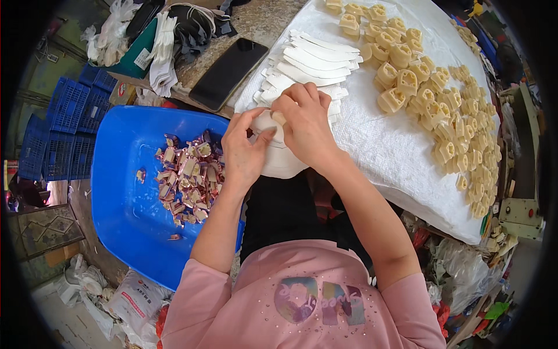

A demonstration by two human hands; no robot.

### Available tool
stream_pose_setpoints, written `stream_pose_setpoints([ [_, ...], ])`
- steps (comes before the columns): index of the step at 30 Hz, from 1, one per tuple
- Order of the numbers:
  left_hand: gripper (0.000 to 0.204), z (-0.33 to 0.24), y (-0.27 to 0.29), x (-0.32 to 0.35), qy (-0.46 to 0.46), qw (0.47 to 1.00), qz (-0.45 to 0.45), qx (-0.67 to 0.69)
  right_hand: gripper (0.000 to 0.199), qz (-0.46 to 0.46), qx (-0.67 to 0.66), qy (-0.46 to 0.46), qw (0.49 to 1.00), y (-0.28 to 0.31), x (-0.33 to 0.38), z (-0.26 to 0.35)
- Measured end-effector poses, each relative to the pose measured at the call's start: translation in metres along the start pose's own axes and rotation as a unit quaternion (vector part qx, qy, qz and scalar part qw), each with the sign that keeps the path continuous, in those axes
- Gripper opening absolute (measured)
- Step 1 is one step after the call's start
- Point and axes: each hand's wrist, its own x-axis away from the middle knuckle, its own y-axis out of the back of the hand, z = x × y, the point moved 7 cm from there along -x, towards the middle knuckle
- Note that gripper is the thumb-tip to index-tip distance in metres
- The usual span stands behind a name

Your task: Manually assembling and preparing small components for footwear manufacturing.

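Both my hands meet over the near end of a stack of white curved strips (317,58), at the left edge of the white-covered table. My left hand (244,151) is closed at the left side of a white curved strip (282,160), its thumb lying on top. Close beside it, my right hand (305,125) bends its fingers down in a pinch against the same spot. A small pale bit shows by the right fingertips; whether it is a separate piece or part of the hand, I cannot tell.
Left of me stands a blue plastic tub (110,192) with shiny pinkish-gold pieces (189,174). Many hollow beige molded parts (430,104) lie across the white sheet (372,154). A black phone (229,72) rests beyond the tub. Blue crates (70,104) stand far left.
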Motion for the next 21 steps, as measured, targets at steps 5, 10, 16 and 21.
stream_pose_setpoints([
  [5, 0.025, 0.011, 0.001, -0.001, 0.007, 0.999, 0.0, 0.041, 0.028, 0.015, -0.028, 0.006, 0.999, 0.003, 0.004, 0.0],
  [10, 0.02, 0.018, 0.005, -0.006, 0.01, 0.999, -0.028, 0.039, 0.029, 0.02, -0.125, 0.025, 0.992, 0.022, 0.019, -0.004],
  [16, 0.02, 0.005, -0.004, -0.009, -0.028, 0.999, -0.005, 0.027, 0.01, -0.284, -0.516, -0.155, 0.793, 0.092, 0.06, -0.055],
  [21, 0.041, 0.016, 0.008, -0.009, -0.001, 0.997, -0.08, -0.01, 0.015, -0.234, -0.394, -0.122, 0.88, 0.136, 0.057, -0.042],
])
